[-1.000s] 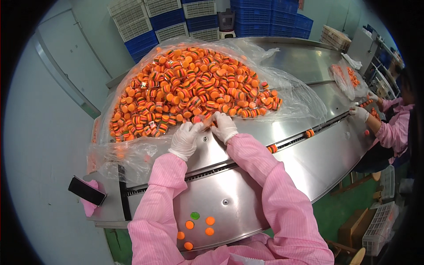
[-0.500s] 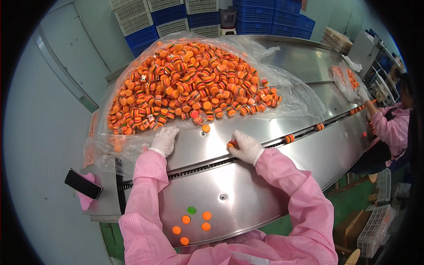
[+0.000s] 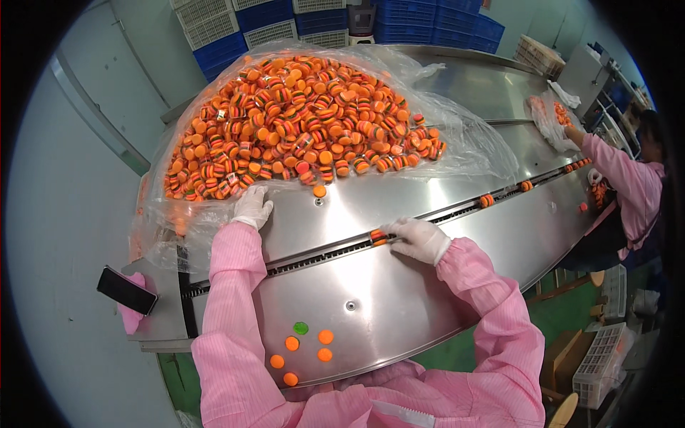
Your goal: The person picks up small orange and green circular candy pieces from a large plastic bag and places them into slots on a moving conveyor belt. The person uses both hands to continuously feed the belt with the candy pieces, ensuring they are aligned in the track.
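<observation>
Two hands that were working side by side at the near edge of the heap a second ago are now split. Your right hand (image 3: pixel 417 239) has come down to the slotted track (image 3: pixel 442 212) that runs across the steel table (image 3: pixel 399 299), while your left hand (image 3: pixel 252 207) has slid left and stayed at the fringe of the pile of orange striped discs (image 3: pixel 300 121) lying in the opened clear plastic bag (image 3: pixel 471 143).

Judging from that shift, you are feeding pieces from the heap into the track: one stack of discs (image 3: pixel 377 236) now sits at your right fingertips in the slot, and others are spaced further along it toward the co-worker (image 3: pixel 628 178) in pink at the far right.

Your right fingers are drawn together around that stack, pinching or steadying its end; whether they fully clamp it I cannot tell, since the glove hides the contact. Your left hand lies palm down with the fingers loosely curled on the bag's edge beside the nearest discs, gripping nothing that shows.

One loose orange disc (image 3: pixel 320 191) rests on bare steel between your hands, just below the heap. Coloured buttons (image 3: pixel 307 346) sit in the panel near your chest, and a dark phone (image 3: pixel 127 290) lies at the table's left corner.
</observation>
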Demonstrator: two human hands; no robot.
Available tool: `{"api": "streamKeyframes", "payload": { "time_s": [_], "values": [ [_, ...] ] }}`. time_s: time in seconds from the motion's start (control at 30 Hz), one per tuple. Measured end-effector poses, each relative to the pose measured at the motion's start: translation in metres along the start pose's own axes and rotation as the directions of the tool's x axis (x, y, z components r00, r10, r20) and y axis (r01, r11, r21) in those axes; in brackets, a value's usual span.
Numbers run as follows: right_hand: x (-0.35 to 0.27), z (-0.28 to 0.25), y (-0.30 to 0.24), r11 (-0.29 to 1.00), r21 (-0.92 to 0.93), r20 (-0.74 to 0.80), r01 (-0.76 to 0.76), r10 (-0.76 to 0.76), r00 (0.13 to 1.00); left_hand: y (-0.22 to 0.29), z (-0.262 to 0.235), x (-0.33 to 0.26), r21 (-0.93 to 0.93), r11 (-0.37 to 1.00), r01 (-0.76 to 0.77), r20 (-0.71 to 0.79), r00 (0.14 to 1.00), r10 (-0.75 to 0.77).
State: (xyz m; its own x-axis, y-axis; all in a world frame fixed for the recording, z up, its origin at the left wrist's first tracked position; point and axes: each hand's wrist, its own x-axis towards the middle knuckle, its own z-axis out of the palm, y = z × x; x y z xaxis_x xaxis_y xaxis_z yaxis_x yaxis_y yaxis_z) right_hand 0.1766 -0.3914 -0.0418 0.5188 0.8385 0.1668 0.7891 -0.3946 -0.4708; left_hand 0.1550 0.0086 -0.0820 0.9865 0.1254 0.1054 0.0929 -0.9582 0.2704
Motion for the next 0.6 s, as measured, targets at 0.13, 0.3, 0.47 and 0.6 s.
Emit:
{"api": "streamKeyframes", "payload": {
  "time_s": [0.13, 0.3, 0.47, 0.6],
  "values": [
    [-0.022, -0.008, 0.02, 0.223, 0.933, 0.055, -0.283, 0.688, 0.724, 0.009, -0.015, -0.02, -0.065, 0.994, -0.092, -0.145, 0.986, 0.082],
    [-0.02, 0.002, 0.015, 0.18, 0.956, 0.104, -0.233, 0.536, 0.838, 0.054, -0.037, -0.038, -0.04, 0.949, -0.312, -0.357, 0.892, 0.278],
    [0.005, 0.012, -0.006, 0.946, 0.257, -0.318, -0.198, 0.276, 0.907, 0.097, -0.019, -0.008, -0.153, 0.918, -0.365, -0.323, 0.897, 0.303],
    [-0.003, 0.021, 0.005, 0.946, 0.217, -0.343, -0.241, 0.305, 0.888, 0.122, -0.007, 0.02, 0.093, 0.946, -0.309, -0.23, 0.918, 0.323]
  ]
}}
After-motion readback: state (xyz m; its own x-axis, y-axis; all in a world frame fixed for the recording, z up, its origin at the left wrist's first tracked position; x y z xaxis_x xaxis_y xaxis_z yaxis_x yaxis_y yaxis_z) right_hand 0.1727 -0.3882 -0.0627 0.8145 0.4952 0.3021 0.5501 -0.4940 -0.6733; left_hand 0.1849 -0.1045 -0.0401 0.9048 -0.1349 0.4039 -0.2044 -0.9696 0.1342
